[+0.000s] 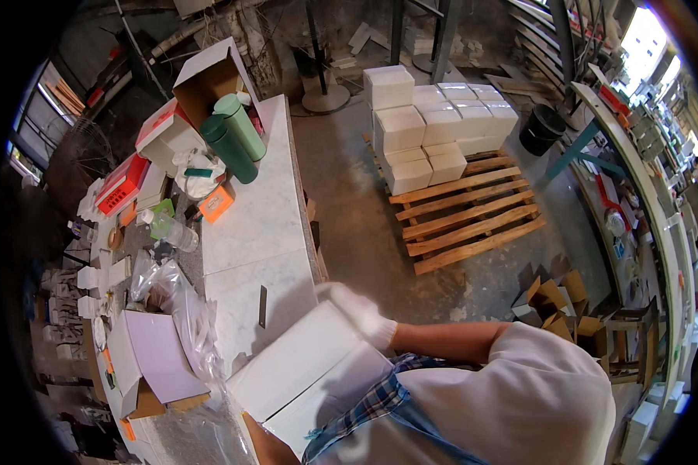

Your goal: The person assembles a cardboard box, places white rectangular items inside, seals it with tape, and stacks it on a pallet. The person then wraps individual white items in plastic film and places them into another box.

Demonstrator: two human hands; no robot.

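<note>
A white cardboard box [291, 360] with a dark seam between its top flaps lies tilted at the near edge of the marble-topped table, close against my body. My right hand [357, 310], in a white knitted glove, grips the far right edge of this box. Of my left arm only the forearm shows at the bottom edge; the box hides that hand and its fingers. Beyond the box, a thin dark metal strip [263, 307] rests on the white tabletop [248, 248].
Left on the table are an open lilac-white box [163, 353], plastic wrap [182, 310], an orange box [215, 204] and green bottles [229, 151]. A wooden pallet [473, 209] bears stacked white boxes [442, 116]. Opened cartons [558, 302] and a black bucket [541, 129] stand right.
</note>
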